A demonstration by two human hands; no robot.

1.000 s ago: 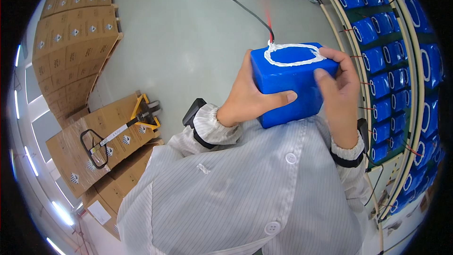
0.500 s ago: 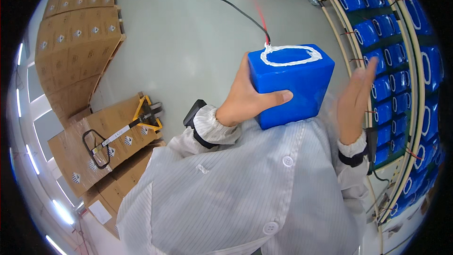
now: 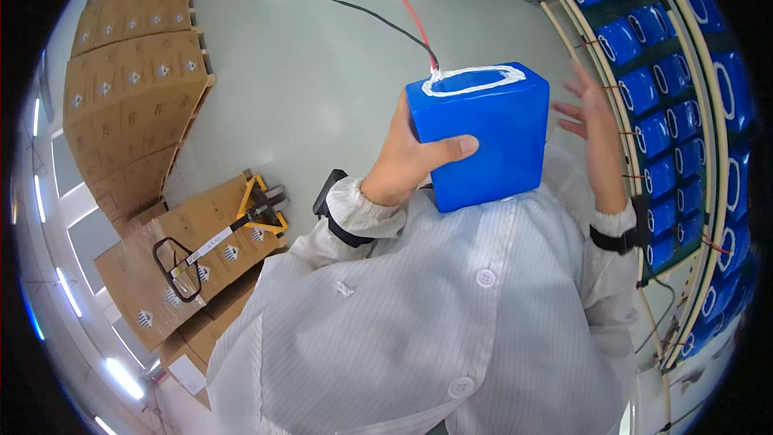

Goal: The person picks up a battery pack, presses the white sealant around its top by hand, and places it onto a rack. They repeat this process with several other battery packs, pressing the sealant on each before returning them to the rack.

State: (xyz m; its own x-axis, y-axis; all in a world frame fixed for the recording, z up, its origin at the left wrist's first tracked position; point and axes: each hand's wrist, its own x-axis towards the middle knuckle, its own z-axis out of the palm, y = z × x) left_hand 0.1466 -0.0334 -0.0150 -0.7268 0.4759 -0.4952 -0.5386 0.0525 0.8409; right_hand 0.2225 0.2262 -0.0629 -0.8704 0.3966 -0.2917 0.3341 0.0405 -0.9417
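Note:
My left hand grips a blue wrapped battery pack from its left side, thumb across the front face. The pack has a white sealed rim on top, and a red and a black wire stick up from it. It is held up in front of my chest, above my white striped coat. My right hand is off the pack, just to its right, with fingers spread and nothing in it. It hangs between the pack and the rack.
A tall curved rack filled with several similar blue packs runs down the right side. Stacked cardboard boxes stand at the left. A yellow pallet jack sits by more boxes at lower left. The grey floor lies between.
My right hand let go of the pack's right side and moved away toward the rack, fingers opening. The left hand alone now holds the pack, which has shifted slightly left.

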